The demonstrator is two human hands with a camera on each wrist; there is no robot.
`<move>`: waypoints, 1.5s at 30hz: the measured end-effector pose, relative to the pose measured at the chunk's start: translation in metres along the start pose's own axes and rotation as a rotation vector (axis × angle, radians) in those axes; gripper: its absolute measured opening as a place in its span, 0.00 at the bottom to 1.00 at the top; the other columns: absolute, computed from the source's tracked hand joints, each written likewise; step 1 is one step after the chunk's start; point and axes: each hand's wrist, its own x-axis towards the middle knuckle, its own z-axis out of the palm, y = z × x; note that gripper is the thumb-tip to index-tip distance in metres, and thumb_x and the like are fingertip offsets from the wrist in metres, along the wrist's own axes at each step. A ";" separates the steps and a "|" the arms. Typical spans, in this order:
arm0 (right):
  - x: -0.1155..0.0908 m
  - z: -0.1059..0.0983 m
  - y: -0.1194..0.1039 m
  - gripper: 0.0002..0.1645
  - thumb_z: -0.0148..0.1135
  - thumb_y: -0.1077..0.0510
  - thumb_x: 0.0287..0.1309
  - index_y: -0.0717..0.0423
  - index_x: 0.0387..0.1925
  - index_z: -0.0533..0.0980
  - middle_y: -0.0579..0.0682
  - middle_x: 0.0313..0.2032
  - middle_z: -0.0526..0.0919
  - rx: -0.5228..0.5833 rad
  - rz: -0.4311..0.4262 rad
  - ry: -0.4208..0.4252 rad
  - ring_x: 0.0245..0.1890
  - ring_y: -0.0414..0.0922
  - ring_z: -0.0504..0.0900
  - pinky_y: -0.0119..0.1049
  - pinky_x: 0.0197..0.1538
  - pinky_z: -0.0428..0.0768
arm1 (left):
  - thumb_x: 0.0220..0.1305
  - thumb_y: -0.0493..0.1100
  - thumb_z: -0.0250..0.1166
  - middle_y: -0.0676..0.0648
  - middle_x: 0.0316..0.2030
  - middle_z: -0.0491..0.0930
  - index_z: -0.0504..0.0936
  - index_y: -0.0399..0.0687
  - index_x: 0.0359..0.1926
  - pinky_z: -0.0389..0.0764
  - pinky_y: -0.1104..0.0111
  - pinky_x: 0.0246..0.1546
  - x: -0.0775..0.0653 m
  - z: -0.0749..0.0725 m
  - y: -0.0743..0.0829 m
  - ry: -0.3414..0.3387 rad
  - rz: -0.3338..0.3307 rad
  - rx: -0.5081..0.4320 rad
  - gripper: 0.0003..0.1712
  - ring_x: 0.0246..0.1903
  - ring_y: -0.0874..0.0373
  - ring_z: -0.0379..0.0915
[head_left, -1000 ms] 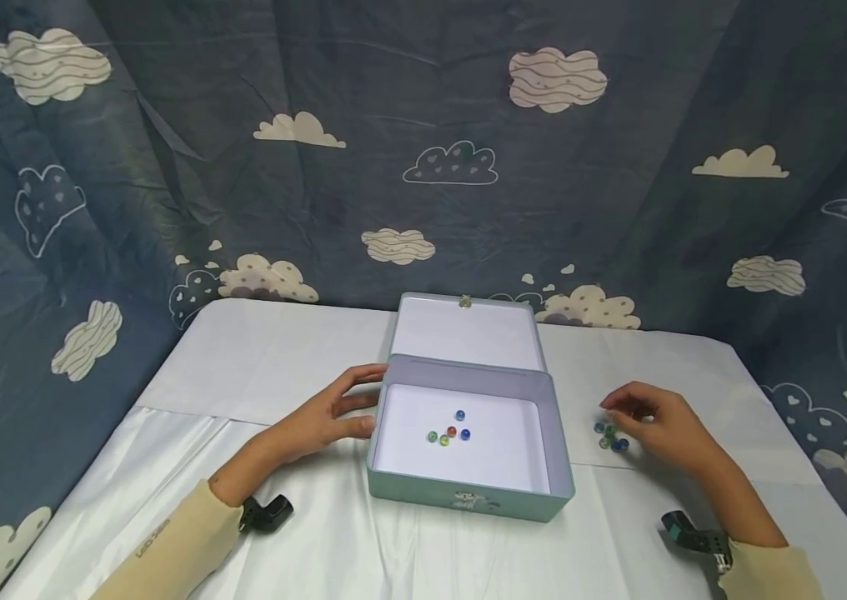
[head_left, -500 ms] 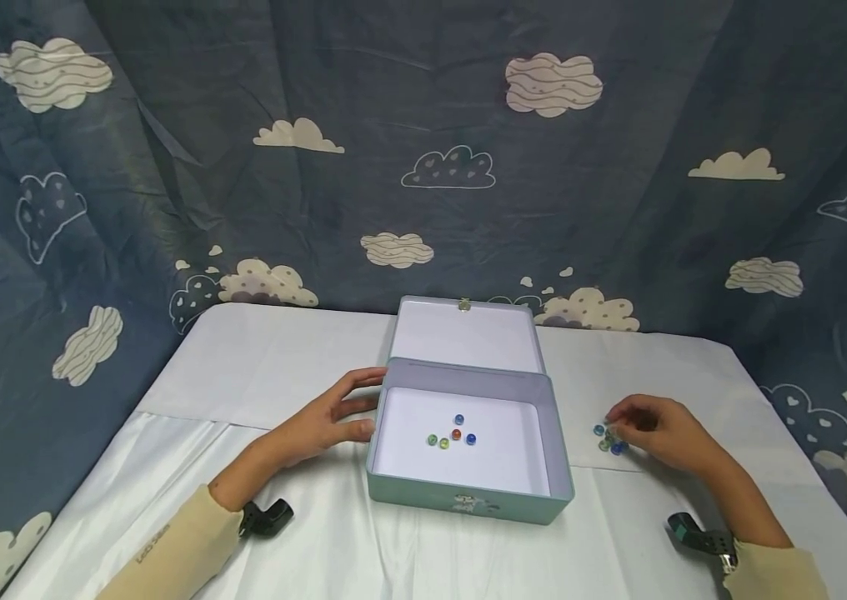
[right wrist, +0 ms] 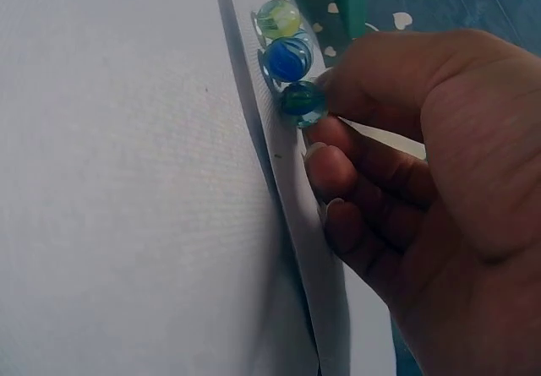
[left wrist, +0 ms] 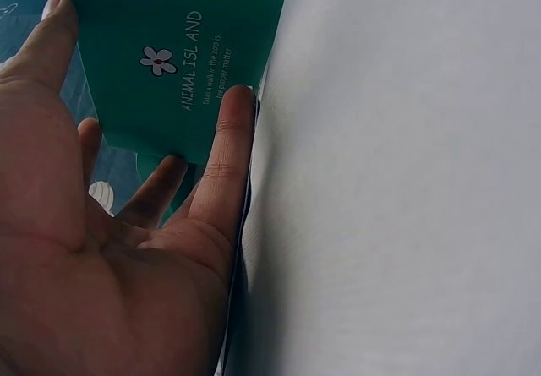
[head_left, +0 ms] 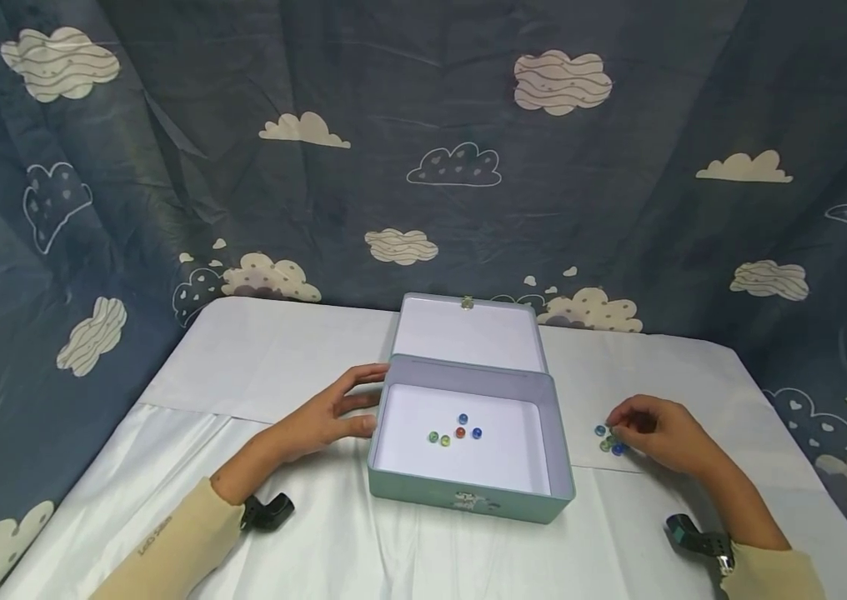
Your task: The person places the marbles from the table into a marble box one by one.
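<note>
A green tin box [head_left: 423, 492] stands with its lid [head_left: 468, 333] folded back. Inside lie several glass marbles: a red one [head_left: 460, 432], blue ones [head_left: 477, 433] and green ones [head_left: 433, 437]. My left hand [head_left: 311, 427] rests its extended fingers against the tin's left side, which carries printed lettering [left wrist: 193, 59] in the left wrist view. Right of the tin, my right hand [head_left: 659, 432] pinches a blue-green marble [right wrist: 303, 104] between thumb and forefinger. Beside it on the cloth sit a dark blue marble [right wrist: 287, 59] and a yellow-green marble [right wrist: 278, 19].
White cloth [head_left: 303, 533] covers the table, with a fold line running across it. A dark cloud-print curtain [head_left: 363, 192] hangs close behind and along both sides. Black camera straps sit on the left wrist [head_left: 266, 512] and right wrist [head_left: 697, 537].
My right hand has come down slightly onto the marbles and closed thumb and finger on one. In the tin, the red marble and a blue marble have rolled right. My left hand stays put.
</note>
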 end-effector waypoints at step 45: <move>0.003 0.004 0.000 0.09 0.71 0.65 0.62 0.56 0.44 0.85 0.47 0.34 0.80 -0.011 0.014 0.010 0.36 0.46 0.74 0.31 0.34 0.75 | 0.77 0.41 0.67 0.48 0.83 0.50 0.53 0.61 0.84 0.82 0.51 0.61 0.000 0.001 0.002 0.006 -0.013 0.007 0.45 0.79 0.38 0.55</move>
